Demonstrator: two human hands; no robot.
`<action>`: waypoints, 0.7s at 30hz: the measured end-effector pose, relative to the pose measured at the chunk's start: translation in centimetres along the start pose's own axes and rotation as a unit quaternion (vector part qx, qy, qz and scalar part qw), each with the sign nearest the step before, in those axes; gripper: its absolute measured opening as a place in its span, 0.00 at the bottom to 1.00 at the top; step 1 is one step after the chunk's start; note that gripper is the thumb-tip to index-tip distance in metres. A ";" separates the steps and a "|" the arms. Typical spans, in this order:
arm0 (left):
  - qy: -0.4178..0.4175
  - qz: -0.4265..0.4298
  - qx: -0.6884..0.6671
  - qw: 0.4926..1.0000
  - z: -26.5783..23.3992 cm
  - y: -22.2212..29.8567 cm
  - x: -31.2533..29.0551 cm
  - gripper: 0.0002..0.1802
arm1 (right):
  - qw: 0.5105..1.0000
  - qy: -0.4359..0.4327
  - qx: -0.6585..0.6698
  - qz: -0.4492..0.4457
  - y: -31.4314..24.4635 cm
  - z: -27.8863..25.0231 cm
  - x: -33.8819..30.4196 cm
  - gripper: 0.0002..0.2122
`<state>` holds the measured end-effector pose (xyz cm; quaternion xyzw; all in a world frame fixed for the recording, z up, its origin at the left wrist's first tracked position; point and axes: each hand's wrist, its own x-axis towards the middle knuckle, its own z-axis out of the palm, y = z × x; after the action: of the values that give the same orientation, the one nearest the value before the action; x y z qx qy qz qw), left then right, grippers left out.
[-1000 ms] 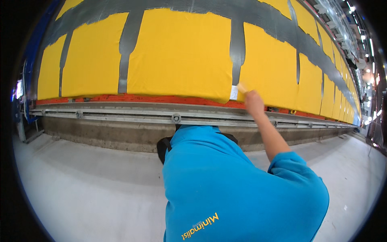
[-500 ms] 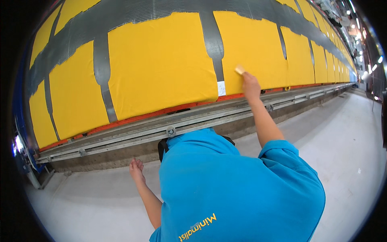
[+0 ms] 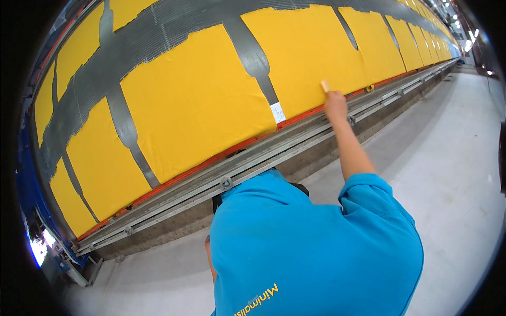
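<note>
My right hand (image 3: 336,107) is closed on a small pale, flat piece (image 3: 324,86), slightly blurred, whose end sticks out past the fingers. It hovers over or touches the near part of a yellow fabric panel (image 3: 308,50); which of the two, I cannot tell. Left of that hand, a white label with handwriting (image 3: 278,112) lies on the dark strip between two yellow panels, at the table's near edge. My left hand (image 3: 207,243) hangs low beside my body, mostly hidden by my blue shirt, so its fingers do not show.
Yellow panels lie in rows along a long dark table (image 3: 174,26). An orange edge strip and a metal rail (image 3: 311,139) with round fittings run along its near side. A yellow ring (image 3: 370,88) sits at the edge to the right. Blue machinery (image 3: 26,163) stands at far left.
The view has turned, so the table slants more. My right hand has moved right along the fabric panel with the pale piece. My left hand has gone mostly behind my shirt.
</note>
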<state>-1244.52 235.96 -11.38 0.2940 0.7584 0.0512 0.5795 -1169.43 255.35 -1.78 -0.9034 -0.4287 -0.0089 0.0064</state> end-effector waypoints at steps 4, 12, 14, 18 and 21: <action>0.054 -0.028 -0.105 0.993 -2.3 -2.5 -0.8 0.22 | 0.945 -0.120 0.267 -0.148 -11.5 -4.2 -5.3 0.09; 0.060 -0.057 -0.191 0.978 -1.3 11.3 -0.4 0.22 | 0.887 -0.178 0.408 -0.123 -20.1 -8.2 -0.8 0.10; 0.058 -0.031 -0.209 0.976 -1.0 11.6 -0.2 0.21 | 0.886 -0.156 0.396 -0.183 -23.2 -7.3 0.7 0.09; 0.044 -0.023 -0.248 0.968 -0.1 10.3 -1.1 0.19 | 0.882 -0.091 0.345 -0.309 -29.9 -7.0 5.3 0.09; 0.071 -0.089 -0.246 0.963 1.1 8.4 -2.6 0.18 | 0.865 -0.031 0.314 -0.391 -35.5 -6.0 9.2 0.09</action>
<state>-1239.89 241.26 -5.97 0.0696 0.7848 0.2053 0.5806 -1191.18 284.78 4.60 -0.6122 -0.7266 0.1526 0.2720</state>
